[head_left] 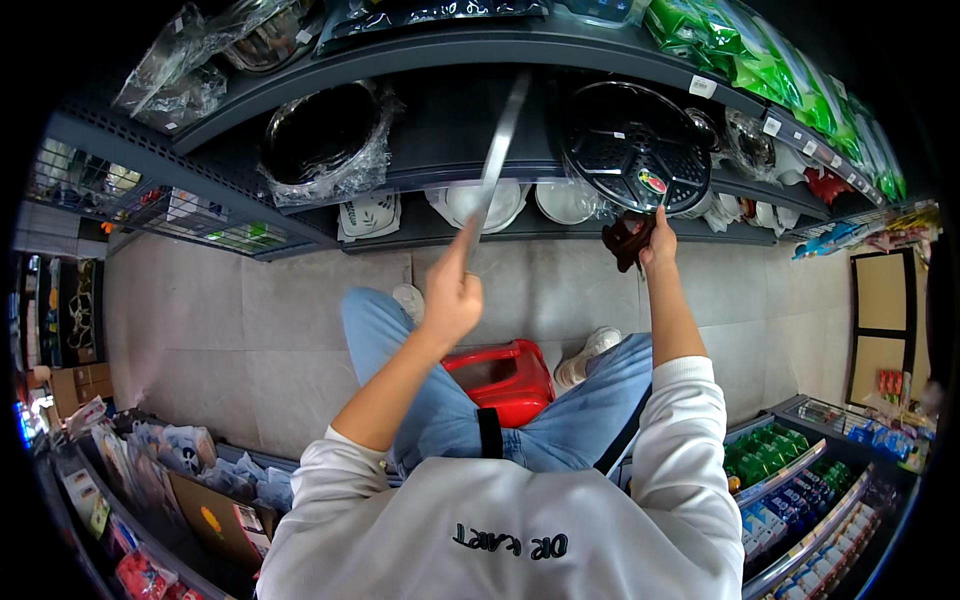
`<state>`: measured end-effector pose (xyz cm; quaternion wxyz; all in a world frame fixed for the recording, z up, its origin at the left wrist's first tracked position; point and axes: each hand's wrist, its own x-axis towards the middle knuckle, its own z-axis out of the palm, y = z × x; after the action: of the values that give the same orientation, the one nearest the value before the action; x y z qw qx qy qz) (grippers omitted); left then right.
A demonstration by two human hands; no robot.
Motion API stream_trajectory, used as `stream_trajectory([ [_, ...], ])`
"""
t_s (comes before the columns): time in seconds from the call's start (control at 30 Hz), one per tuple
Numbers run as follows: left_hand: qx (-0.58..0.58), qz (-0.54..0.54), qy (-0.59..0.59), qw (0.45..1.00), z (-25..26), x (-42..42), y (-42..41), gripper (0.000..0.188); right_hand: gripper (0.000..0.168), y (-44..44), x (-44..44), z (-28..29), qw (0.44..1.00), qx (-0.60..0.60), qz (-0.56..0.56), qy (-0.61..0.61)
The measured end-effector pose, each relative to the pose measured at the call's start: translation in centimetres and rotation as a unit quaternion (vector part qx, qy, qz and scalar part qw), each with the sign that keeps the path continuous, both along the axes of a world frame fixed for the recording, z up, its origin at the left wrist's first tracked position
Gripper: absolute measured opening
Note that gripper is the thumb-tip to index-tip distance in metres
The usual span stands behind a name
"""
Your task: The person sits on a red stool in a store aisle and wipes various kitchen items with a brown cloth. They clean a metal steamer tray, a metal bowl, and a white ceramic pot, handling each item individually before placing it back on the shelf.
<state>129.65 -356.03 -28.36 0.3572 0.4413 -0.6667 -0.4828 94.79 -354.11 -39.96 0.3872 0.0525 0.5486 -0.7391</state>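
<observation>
My left hand (454, 300) grips a thin, shiny metal piece (498, 154), seen edge-on and blurred; its full shape cannot be told. It rises in front of the middle shelf. In my right hand (660, 238) is a bunched dark brown cloth (627, 238). One finger of that hand reaches the lower rim of a round, perforated black-looking steamer tray (641, 146), which bears a small colourful sticker. Whether that hand also holds the tray's rim is unclear. The tray stands tilted on the shelf's right part. To the left, a plastic-wrapped round metal pan (322, 139) leans on the same shelf.
White dishes (566, 201) and a patterned plate (370, 215) sit on the bottom shelf. Green packs (780, 67) line the upper shelf (480, 56). A red plastic stool (521, 382) is between my legs. Behind me are bottles (772, 454) and bagged goods (180, 446).
</observation>
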Motion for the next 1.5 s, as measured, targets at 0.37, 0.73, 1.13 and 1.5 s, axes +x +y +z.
stream_trajectory([
  [0.37, -0.512, -0.189, -0.280, 0.790, -2.7, -3.6, -5.1, 0.053, 0.015, 2.9, -5.0, 1.9, 0.995, -0.004, -0.003, 0.101],
  [0.73, -0.520, -0.162, -0.433, 0.718, -12.0, -4.6, -15.9, 0.060, 0.015, 9.4, -5.8, 8.1, 0.984, -0.011, 0.056, 0.169],
  [1.13, -0.259, -0.100, -0.433, 0.857, -13.9, -6.5, -19.6, 0.082, 0.019, 2.1, 4.3, 8.6, 0.978, -0.027, 0.186, 0.090],
  [1.5, 0.023, 0.125, -0.099, 0.987, -15.5, 8.0, -1.7, 0.043, 0.019, -11.6, 14.5, 3.2, 0.973, -0.041, 0.226, 0.023],
])
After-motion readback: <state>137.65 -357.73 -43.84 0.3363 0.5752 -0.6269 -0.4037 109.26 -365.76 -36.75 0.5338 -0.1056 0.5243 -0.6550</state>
